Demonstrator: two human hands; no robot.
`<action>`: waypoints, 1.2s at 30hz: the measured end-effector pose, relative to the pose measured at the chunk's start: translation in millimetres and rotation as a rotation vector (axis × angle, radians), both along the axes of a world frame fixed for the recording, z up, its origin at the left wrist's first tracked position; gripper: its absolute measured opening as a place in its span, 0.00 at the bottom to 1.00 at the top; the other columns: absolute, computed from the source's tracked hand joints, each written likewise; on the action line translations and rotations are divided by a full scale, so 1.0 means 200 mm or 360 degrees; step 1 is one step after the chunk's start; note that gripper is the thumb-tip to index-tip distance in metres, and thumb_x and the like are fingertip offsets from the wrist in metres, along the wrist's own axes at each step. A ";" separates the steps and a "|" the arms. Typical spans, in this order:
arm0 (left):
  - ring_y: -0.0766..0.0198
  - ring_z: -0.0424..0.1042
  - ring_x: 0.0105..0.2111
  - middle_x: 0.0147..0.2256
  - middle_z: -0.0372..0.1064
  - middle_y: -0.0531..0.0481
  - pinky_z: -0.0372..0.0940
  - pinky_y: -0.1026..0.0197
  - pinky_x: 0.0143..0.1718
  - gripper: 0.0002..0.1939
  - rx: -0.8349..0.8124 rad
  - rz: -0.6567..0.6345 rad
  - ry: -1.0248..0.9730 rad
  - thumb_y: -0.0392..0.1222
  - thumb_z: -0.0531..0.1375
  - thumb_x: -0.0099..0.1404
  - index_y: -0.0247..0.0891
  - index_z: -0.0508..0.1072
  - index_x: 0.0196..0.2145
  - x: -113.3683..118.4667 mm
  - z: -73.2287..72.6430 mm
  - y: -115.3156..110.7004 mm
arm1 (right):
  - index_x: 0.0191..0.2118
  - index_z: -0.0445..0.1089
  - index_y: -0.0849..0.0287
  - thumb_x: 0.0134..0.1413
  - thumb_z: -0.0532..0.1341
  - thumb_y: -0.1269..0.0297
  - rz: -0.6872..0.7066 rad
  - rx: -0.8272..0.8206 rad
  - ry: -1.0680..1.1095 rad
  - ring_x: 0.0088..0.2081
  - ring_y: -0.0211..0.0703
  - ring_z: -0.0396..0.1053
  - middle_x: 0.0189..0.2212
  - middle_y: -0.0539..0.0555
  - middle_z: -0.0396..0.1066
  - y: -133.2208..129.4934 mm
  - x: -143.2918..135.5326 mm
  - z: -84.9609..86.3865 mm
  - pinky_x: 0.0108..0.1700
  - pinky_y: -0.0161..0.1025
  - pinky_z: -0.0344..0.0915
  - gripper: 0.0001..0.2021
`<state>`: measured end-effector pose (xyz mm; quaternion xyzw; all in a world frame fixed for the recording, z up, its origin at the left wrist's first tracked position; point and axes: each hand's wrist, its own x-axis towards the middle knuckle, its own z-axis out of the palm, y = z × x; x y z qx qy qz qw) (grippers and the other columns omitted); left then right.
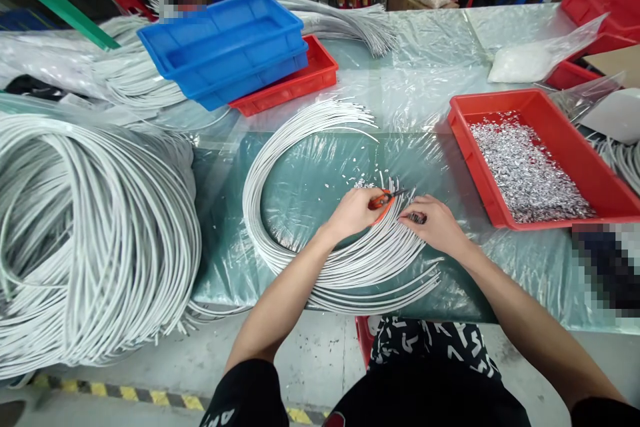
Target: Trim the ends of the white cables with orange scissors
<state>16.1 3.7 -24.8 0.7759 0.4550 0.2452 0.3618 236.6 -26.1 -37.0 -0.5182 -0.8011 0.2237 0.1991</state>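
White cables (260,193) lie curved in a C-shaped bundle on the green, plastic-covered table. My left hand (356,211) is closed around the orange handles of small pliers or cutters (383,200), whose dark tips point right over the cable ends. Just to the right, my right hand (434,221) is bent over the same ends, fingers pinched together. Small dark metal pieces (417,217) show at its fingers, with a cable end close by. Tiny white scraps (365,183) are scattered on the table beyond my left hand.
A red tray (480,177) of small silvery pieces stands at the right. Blue trays (225,47) rest on a red tray (320,73) at the back left. A large cable coil (100,233) fills the left side. A plastic bag (525,61) lies at the back right.
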 end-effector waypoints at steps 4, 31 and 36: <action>0.70 0.48 0.25 0.22 0.51 0.58 0.47 0.65 0.28 0.11 0.0136 0.0338 -0.0143 0.42 0.57 0.63 0.35 0.67 0.25 -0.06 0.01 0.05 | 0.34 0.78 0.56 0.63 0.61 0.63 0.0063 0.0039 -0.0186 0.34 0.44 0.63 0.27 0.51 0.69 -0.02 -0.02 0.03 0.43 0.42 0.56 0.09; 0.70 0.46 0.24 0.21 0.49 0.58 0.47 0.64 0.26 0.10 0.0296 0.0461 -0.0136 0.40 0.57 0.59 0.37 0.62 0.22 -0.10 -0.02 0.09 | 0.42 0.75 0.65 0.51 0.60 0.79 0.0006 -0.0299 -0.1174 0.45 0.58 0.77 0.40 0.67 0.78 -0.01 -0.39 0.26 0.50 0.51 0.63 0.13; 0.70 0.48 0.24 0.21 0.52 0.57 0.48 0.64 0.27 0.09 0.0312 0.0480 -0.0182 0.40 0.57 0.59 0.37 0.63 0.23 -0.11 -0.03 0.09 | 0.45 0.76 0.66 0.52 0.61 0.73 0.0002 -0.0328 -0.1152 0.46 0.60 0.76 0.42 0.69 0.78 0.03 -0.33 0.24 0.45 0.47 0.65 0.14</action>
